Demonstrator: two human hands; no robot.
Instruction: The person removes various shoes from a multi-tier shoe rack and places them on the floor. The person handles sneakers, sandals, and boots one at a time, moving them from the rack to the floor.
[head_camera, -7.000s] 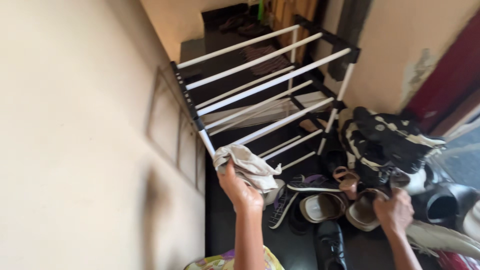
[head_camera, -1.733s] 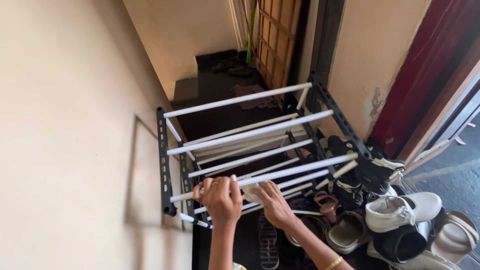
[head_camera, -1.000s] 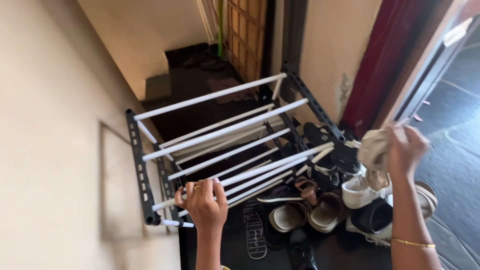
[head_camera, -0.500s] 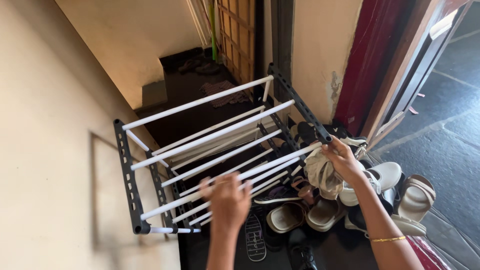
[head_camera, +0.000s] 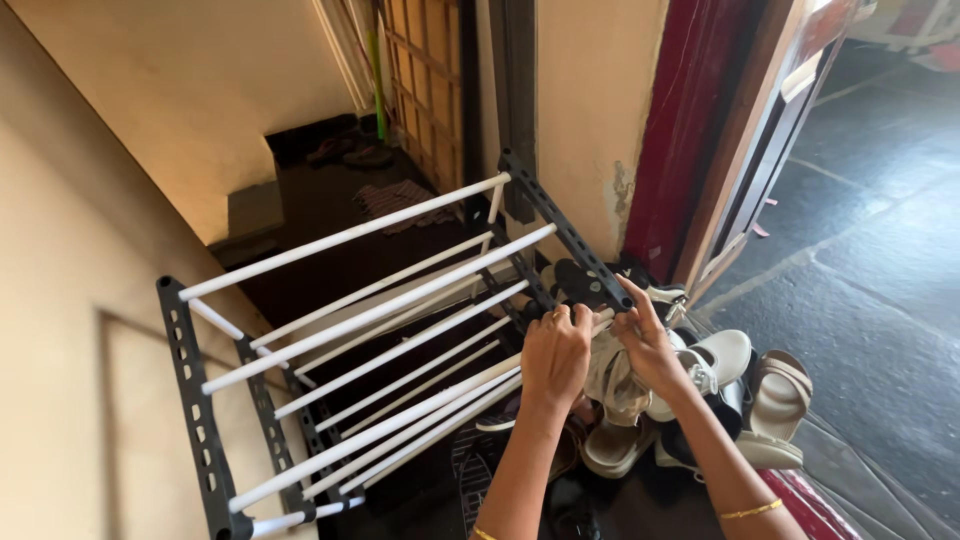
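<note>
The left hand (head_camera: 555, 355) has its grip curled tight around the near white rod (head_camera: 400, 420) of a shoe rack (head_camera: 200, 440), close to the rack's right end. Just beside it, the right hand (head_camera: 648, 350) pinches a crumpled beige cloth (head_camera: 612, 375) against that same rod end, fingers closed on the fabric. The cloth hangs down below both hands. Under and right of them, a heap of shoes (head_camera: 740, 400) crowds the dark floor (head_camera: 880, 290), pressed against the rack's black side frame (head_camera: 560, 225).
</note>
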